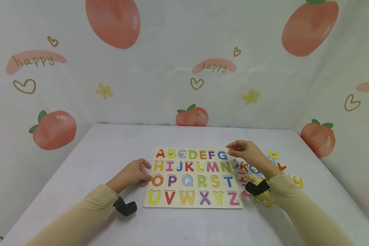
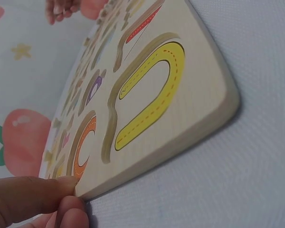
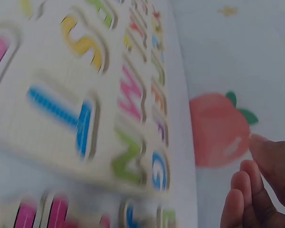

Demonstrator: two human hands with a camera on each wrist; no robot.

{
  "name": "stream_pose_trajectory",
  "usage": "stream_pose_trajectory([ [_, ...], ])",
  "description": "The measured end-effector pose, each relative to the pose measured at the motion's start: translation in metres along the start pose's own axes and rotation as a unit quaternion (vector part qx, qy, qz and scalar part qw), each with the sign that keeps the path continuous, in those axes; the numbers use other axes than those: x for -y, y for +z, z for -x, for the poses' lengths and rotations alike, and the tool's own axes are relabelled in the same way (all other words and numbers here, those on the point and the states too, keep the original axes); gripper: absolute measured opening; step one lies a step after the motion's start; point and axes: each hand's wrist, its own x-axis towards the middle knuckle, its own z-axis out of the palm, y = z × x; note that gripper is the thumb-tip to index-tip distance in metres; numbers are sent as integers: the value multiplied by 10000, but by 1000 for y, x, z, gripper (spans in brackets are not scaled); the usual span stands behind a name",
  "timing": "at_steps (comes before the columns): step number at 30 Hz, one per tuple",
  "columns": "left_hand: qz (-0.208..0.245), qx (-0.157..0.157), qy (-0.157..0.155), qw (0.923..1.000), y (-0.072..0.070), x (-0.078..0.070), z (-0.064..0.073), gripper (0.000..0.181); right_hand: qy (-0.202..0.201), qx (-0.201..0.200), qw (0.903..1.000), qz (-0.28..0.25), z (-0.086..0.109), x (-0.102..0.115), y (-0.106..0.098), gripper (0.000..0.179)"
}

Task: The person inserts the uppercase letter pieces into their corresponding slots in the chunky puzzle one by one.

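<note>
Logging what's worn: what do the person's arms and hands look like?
The left sleeve and right sleeve are plain beige. The left wrist camera and right wrist camera are black and bent in shape. The left hand and right hand wear no gloves.

So the room's basically wrapped in creased white sheeting (image 1: 160, 92) on the back and both sides, printed with big red-pink peaches (image 1: 54, 131), yellow five-petal flowers (image 1: 104, 90), brown outline hearts (image 1: 197, 83) and "happy" lettering (image 1: 216, 66) on pink smears. A white, smooth-looking counter (image 1: 120, 141) sits right up against it. Lighting's soft, pretty dim.
</note>
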Motion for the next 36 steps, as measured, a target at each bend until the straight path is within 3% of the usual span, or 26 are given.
stream_pose_trajectory([
  [6, -4, -8, 30, 10000, -2, 0, 0, 47, 212, -192, 9992, 270, 15, -24, -23, 36],
  [11, -11, -20, -11, 10000, -4, -1, 1, 47, 365, -271, 9985, 302, 16, -38, -30, 39],
  [27, -38, 27, -49, 10000, 1, -1, 0, 47, 592, -123, 9958, 686, -41, -50, -14, 35],
  [36, -21, 18, 16, 10000, 0, -1, 0, 47, 831, 47, 9925, 892, -48, -44, -7, 24],
])
